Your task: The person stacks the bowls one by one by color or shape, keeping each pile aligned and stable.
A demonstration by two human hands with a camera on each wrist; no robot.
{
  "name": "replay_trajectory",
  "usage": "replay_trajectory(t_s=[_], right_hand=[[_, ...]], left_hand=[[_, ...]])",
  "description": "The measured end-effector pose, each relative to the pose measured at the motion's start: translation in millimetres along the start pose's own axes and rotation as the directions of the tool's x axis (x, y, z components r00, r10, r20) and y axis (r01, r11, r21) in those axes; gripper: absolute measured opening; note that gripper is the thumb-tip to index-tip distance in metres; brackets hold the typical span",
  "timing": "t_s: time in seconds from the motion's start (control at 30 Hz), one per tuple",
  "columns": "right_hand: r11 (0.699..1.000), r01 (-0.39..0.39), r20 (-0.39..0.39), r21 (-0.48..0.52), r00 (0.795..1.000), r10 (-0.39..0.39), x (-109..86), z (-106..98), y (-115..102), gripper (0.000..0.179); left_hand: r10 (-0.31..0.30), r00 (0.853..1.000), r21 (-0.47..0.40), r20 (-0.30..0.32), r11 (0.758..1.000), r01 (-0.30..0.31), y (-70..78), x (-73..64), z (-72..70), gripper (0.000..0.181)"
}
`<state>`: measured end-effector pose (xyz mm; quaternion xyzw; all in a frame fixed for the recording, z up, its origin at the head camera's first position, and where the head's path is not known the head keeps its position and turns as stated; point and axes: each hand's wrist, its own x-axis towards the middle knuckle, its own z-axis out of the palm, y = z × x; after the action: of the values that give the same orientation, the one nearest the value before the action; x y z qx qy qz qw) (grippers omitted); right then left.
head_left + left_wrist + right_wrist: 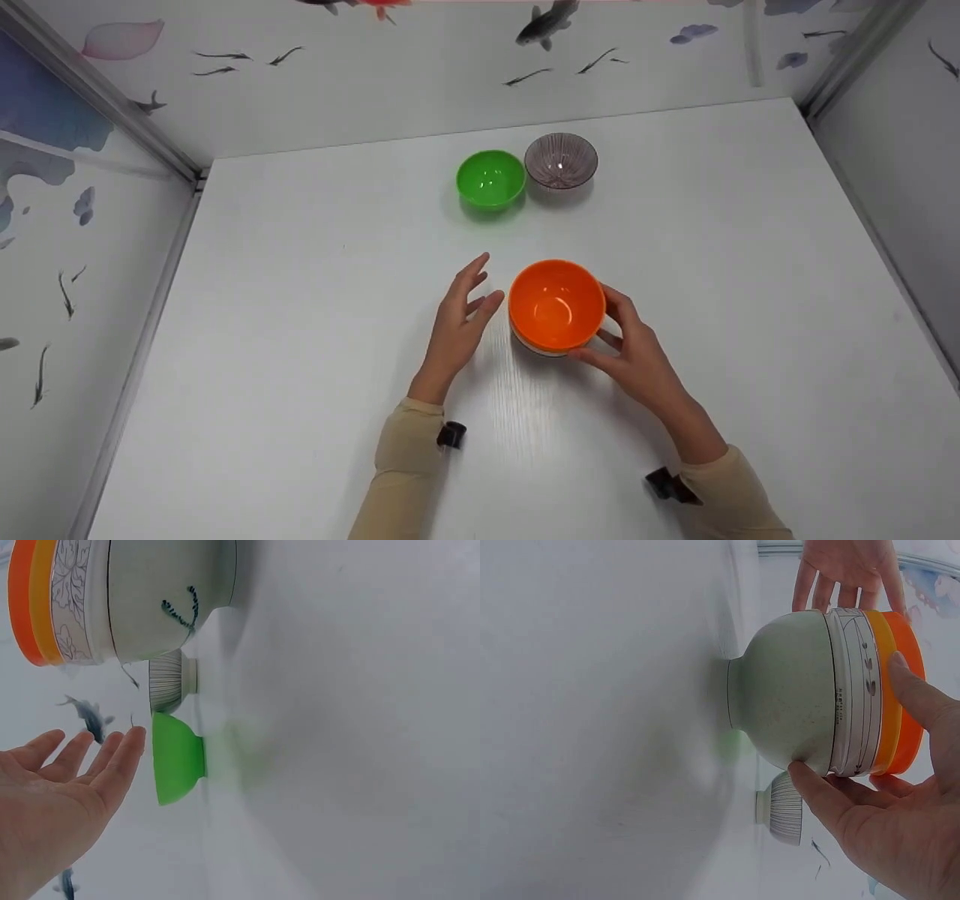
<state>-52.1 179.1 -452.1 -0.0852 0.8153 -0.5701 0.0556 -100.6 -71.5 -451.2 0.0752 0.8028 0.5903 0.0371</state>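
The right hand (639,358) grips the bowl stack (556,306); the left hand (459,324) hangs beside, fingers apart. Toward the tabletop's (300,285) far edge, a green bowl (491,180) and ribbed bowl (561,161) perhaps touch.

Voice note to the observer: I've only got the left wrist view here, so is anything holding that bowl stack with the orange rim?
Observer: Yes. The right wrist view shows the right hand gripping the stack.
Operator: Good. Is anything lying inside the orange bowl on top?
Observer: Nothing that I see; the head view looks straight into it and shows only its shiny orange inside.
Operator: And that ridged bowl beside the green bowl looks pale to me. What colour is it?
Observer: From the head view it has a purple tint.
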Motion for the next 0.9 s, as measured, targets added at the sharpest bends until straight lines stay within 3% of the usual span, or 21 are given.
replay_trajectory(t_s=[0.43, 0.9], right_hand=[[1.000, -0.018, 0.003, -0.014, 1.000, 0.018, 1.6, 0.5, -1.4, 0.092], [1.000, -0.004, -0.009, -0.018, 1.000, 0.004, 1.3, 0.2, 0.2, 0.090]], left_hand=[[-0.009, 1.000, -0.031, -0.023, 0.999, 0.008, 8.6, 33.2, -11.4, 0.061], [-0.057, 0.996, -0.028, -0.063, 0.998, 0.055, -1.5, 54.9, -16.3, 0.060]])
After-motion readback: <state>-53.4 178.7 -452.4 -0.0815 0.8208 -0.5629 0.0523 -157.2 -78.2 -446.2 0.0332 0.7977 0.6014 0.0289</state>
